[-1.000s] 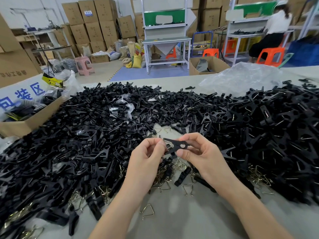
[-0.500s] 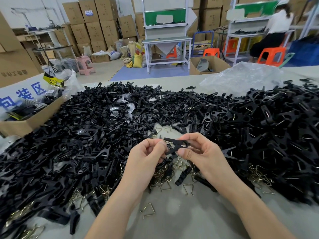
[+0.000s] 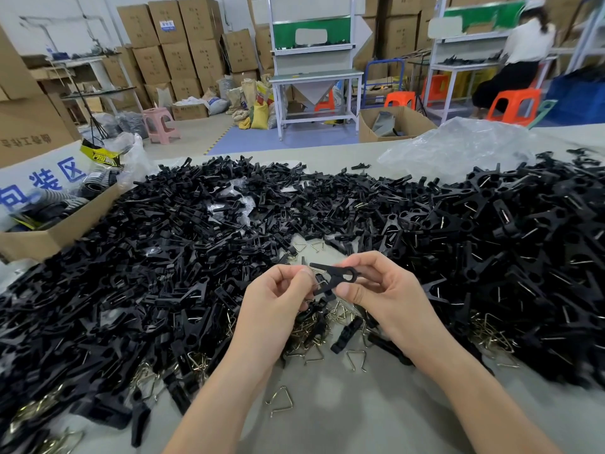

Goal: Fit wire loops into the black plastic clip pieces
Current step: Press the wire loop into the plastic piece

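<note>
From the head camera, the right hand [image 3: 383,293] pinches a black clip piece [image 3: 337,277] by its ring end, thumb below and fingers curled over it. It is held up above the table [image 3: 360,407] so the forked end faces the left hand [image 3: 278,298], whose curled fingertips pinch what looks like a thin wire loop [image 3: 320,284] at that fork, probably to press it in. More wire loops [image 3: 281,401] lie just beneath, and a heap of clip pieces [image 3: 147,273] sits close on the left, seemingly kept within easy reach.

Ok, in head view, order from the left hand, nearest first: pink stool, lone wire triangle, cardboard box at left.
1. Lone wire triangle, on table below the left hand.
2. Cardboard box, table's left edge.
3. Pink stool, floor beyond.
</note>
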`<action>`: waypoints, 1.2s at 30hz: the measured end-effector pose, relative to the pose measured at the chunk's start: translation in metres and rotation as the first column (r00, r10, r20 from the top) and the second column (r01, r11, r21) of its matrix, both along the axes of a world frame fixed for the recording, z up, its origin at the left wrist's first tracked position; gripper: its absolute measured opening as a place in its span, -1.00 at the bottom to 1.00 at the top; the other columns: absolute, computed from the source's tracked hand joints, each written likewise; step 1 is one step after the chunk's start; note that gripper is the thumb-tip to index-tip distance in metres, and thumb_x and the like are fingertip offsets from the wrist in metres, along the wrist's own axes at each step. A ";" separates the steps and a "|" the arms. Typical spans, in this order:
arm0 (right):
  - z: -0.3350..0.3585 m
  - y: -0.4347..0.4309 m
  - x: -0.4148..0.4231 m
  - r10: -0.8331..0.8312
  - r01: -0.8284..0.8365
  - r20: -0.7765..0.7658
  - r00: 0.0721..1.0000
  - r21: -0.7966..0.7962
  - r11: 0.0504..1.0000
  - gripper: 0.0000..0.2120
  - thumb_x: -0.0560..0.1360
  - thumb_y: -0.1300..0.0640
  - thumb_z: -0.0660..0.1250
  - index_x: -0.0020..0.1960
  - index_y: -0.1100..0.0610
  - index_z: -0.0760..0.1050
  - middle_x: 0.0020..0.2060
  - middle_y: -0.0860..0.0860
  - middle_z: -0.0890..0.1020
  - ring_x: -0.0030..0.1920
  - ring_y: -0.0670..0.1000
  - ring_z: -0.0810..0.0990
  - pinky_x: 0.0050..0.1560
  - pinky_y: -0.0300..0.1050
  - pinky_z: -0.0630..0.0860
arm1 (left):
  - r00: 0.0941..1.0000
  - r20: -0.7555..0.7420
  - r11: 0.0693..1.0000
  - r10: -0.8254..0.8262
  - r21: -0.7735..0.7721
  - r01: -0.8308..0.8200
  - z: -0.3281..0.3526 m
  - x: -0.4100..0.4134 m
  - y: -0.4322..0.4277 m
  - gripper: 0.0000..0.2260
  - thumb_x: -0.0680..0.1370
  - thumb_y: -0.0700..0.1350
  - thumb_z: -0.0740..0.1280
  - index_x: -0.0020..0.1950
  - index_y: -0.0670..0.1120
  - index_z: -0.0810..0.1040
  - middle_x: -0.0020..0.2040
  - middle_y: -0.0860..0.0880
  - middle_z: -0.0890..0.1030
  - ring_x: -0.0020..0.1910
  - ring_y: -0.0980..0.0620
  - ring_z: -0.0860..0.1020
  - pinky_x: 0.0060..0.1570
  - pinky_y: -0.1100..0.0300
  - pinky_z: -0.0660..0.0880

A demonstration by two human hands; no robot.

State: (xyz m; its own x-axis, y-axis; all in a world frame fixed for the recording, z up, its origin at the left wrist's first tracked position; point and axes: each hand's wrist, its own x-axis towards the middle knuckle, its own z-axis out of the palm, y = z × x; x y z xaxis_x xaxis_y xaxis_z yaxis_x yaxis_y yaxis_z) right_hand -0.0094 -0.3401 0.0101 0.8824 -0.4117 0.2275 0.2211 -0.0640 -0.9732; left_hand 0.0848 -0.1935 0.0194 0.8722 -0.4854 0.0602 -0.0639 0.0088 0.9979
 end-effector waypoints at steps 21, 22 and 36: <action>0.003 0.006 0.000 0.026 -0.030 0.033 0.999 0.128 0.991 -0.76 0.37 0.11 0.54 0.02 -0.02 0.64 -0.06 0.00 0.75 -0.14 -0.12 0.68 -0.07 -0.34 0.55 | 0.989 -0.117 0.994 -0.088 -0.076 0.080 -0.002 -0.002 -0.002 -0.81 0.35 0.11 0.41 -0.23 0.01 0.65 -0.19 -0.03 0.68 -0.21 0.09 0.60 -0.09 0.11 0.54; 0.003 0.006 0.000 0.023 -0.028 0.036 0.999 0.127 0.992 -0.76 0.36 0.11 0.54 0.01 -0.02 0.64 -0.05 0.00 0.75 -0.13 -0.10 0.69 -0.07 -0.34 0.55 | 0.984 -0.140 0.991 -0.112 -0.094 0.099 -0.002 -0.003 -0.003 -0.84 0.37 0.08 0.42 -0.22 0.00 0.66 -0.18 -0.03 0.69 -0.21 0.09 0.60 -0.12 0.13 0.53; 0.007 0.014 -0.008 0.310 -0.306 0.000 0.951 0.164 0.938 -0.61 0.45 0.04 0.50 0.23 0.12 0.60 -0.04 -0.07 0.71 -0.41 0.02 0.58 -0.47 -0.10 0.57 | 0.730 -0.237 0.764 -0.641 -0.289 0.577 0.006 -0.018 -0.001 -0.56 0.47 0.16 0.31 0.13 -0.17 0.51 -0.32 -0.01 0.39 -0.37 0.05 0.45 -0.24 0.05 0.56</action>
State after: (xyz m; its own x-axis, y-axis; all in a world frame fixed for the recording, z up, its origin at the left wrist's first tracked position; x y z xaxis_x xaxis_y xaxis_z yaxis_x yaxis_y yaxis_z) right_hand -0.0176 -0.3259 0.0170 0.9765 -0.1476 0.1568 0.1801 0.1606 -0.9705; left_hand 0.0665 -0.1943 0.0250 0.3786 -0.9255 -0.0107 0.3243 0.1218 0.9381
